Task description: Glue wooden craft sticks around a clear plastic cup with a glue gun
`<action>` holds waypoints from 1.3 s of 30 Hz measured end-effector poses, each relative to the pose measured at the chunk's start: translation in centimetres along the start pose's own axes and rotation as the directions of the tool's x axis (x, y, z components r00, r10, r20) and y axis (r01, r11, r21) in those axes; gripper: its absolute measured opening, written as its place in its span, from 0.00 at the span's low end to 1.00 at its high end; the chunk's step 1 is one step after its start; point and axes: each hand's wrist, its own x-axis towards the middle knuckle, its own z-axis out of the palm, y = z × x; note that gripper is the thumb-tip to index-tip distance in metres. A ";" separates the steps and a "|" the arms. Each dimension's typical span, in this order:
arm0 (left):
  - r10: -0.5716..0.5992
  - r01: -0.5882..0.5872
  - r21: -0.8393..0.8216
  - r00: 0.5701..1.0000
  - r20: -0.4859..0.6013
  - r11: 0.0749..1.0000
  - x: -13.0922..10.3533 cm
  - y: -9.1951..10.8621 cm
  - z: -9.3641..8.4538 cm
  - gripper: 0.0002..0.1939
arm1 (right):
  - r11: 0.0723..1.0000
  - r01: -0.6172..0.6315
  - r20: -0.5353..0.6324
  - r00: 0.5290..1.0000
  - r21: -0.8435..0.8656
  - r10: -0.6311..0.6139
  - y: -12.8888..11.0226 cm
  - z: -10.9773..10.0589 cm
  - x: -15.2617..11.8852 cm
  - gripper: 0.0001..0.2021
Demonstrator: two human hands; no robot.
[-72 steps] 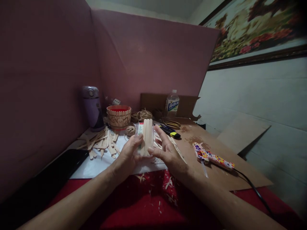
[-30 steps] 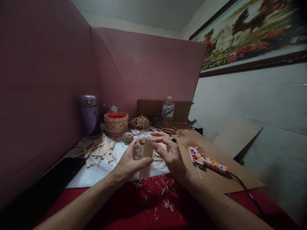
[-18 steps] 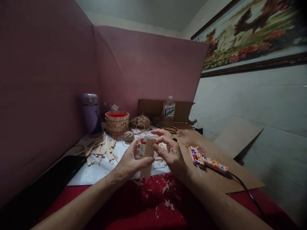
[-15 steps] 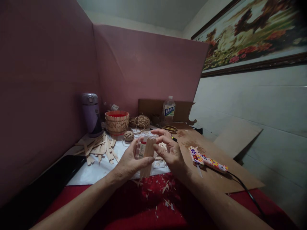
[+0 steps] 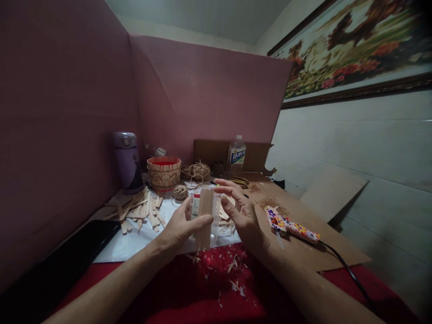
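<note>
My left hand [image 5: 185, 225] grips a clear plastic container [image 5: 214, 225] that bears a label, its thumb lying across the front. Several flat wooden craft sticks [image 5: 204, 207] stand side by side against the container's face, under that thumb. To the right, my right hand [image 5: 241, 213] has its fingers apart, near the container's upper right edge; whether a fingertip touches it I cannot tell. Behind the right hand lie more wooden sticks [image 5: 227, 216], partly hidden. A loose pile of craft sticks [image 5: 143, 207] is spread to the left on the white sheet [image 5: 111, 245].
A stick-covered basket [image 5: 164, 173], twine balls [image 5: 181, 192], a purple flask [image 5: 127, 162] and a plastic bottle [image 5: 237, 153] stand behind. A flowered glue gun [image 5: 292, 226] with a cord lies on cardboard [image 5: 324, 249]. Wood scraps litter the red cloth [image 5: 189, 292].
My right hand's fingers have come away from the sticks and moved slightly right. The container and sticks, still in my left hand, have turned a little.
</note>
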 end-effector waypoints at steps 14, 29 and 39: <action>-0.107 0.119 -0.374 0.993 0.054 0.920 0.9 -0.9 -0.7 0.28 | 0.964 -0.260 0.271 0.933 0.047 0.239 1.3 0.8 -1.0 0.51; -0.070 0.122 -0.508 0.990 0.120 0.853 0.9 -0.6 -1.1 0.20 | 0.974 -0.057 0.277 0.954 -0.220 0.118 1.1 1.7 -1.3 0.54; -0.134 0.113 -0.469 0.991 -0.012 0.876 0.5 0.1 -0.1 0.27 | 0.926 0.100 0.185 0.982 -0.364 -0.033 0.9 2.0 -1.5 0.40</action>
